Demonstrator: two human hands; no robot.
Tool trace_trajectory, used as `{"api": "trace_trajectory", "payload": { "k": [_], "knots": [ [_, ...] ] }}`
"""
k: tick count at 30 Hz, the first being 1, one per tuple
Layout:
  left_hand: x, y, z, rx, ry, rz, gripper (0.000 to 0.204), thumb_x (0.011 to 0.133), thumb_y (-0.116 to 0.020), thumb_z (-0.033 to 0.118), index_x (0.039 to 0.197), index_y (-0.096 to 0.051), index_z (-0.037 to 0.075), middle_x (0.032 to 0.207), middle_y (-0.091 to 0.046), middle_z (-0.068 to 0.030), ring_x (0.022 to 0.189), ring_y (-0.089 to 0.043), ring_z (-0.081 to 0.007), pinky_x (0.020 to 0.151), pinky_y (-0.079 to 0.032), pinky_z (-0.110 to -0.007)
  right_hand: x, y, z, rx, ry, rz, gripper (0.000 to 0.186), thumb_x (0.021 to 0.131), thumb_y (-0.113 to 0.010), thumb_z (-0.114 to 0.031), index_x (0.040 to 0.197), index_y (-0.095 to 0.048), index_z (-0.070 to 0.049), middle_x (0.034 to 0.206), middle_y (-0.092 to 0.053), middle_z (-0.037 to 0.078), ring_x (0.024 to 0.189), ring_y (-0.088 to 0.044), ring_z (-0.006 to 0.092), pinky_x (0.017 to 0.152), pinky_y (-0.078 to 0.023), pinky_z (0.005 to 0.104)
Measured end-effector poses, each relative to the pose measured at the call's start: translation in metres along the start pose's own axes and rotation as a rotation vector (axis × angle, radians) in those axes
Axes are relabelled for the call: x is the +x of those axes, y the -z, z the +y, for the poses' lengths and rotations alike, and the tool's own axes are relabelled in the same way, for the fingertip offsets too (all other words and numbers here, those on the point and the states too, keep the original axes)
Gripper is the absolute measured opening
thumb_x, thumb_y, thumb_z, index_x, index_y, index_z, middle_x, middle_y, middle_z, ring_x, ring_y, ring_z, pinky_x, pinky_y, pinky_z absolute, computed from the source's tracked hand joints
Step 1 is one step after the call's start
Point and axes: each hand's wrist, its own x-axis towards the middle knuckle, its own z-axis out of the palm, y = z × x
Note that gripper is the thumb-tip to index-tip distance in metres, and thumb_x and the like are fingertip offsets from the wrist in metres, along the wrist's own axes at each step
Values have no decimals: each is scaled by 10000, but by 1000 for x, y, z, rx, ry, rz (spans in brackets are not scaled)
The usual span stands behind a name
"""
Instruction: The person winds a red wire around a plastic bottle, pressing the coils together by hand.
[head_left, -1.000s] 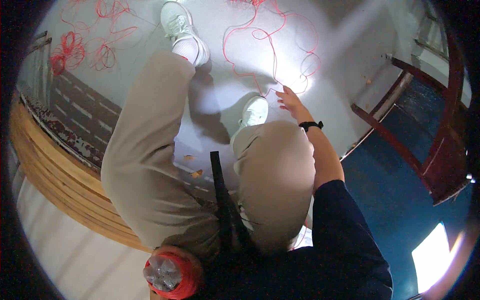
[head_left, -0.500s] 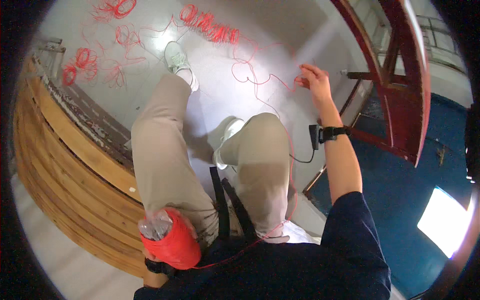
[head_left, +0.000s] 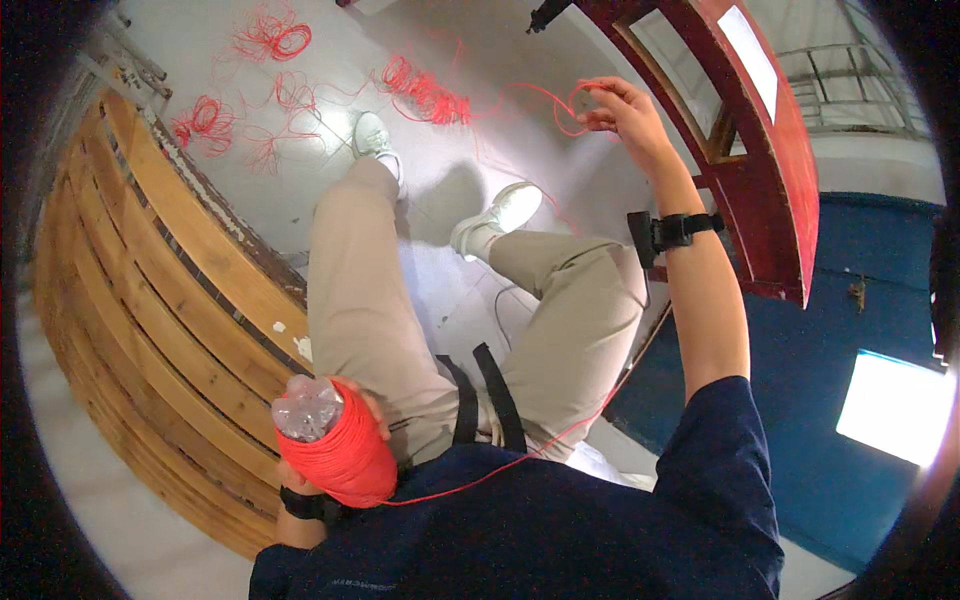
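Note:
My left hand (head_left: pixel 295 472) grips a clear plastic bottle (head_left: pixel 307 405) wound thickly with red cord (head_left: pixel 340 460), low in front of my body. A strand runs from it across my shirt and past my right leg. Up and to the right, my raised right hand (head_left: pixel 625 118) has its fingertips closed on a thin loop of red cord (head_left: pixel 545 92). Loose red tangles lie on the pale floor beyond my feet: a bundle (head_left: pixel 425 95) in the middle, another (head_left: pixel 280 40) farther back and one (head_left: pixel 205 125) at the left.
A slatted wooden bench (head_left: pixel 150 310) runs along my left side. At the right stands a dark red wooden structure (head_left: pixel 770 190) with openings, above a blue surface (head_left: pixel 830 300) with a bright white rectangle (head_left: pixel 890 405). My legs and white shoes (head_left: pixel 510 210) extend forward.
My right hand has risen from near my right shoe and now grips the looped cord. The view has shifted, bringing more bundles and the red structure in. My right leg has swung outward.

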Motion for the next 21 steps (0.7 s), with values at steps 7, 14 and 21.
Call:
{"api": "trace_trajectory", "payload": {
  "k": [7,14,21],
  "knots": [
    [-10,-13,-3,100,21,83,1027,567,-816,610,1296,-421,4,1083,-580,-230,967,-603,-337,832,-508,-410,4,20,21,-521,-69,26,278,910,-626,-261,1010,-671,-6,879,-686,44,686,-657,133,636,-507,267],
    [-18,-16,-1,116,-8,69,1093,511,-839,640,1293,-421,2,1078,-581,-220,973,-606,-319,820,-512,-387,-15,18,28,-783,-106,-72,388,916,-624,-368,971,-664,14,813,-685,86,634,-646,148,597,-506,283],
    [-22,-6,-2,34,-8,21,1090,508,-903,529,1336,-387,43,1121,-564,-214,977,-590,-368,842,-502,-473,-30,7,8,-743,-333,-270,516,944,-545,-492,949,-657,12,797,-691,121,640,-651,172,612,-530,305]
  ]
}}
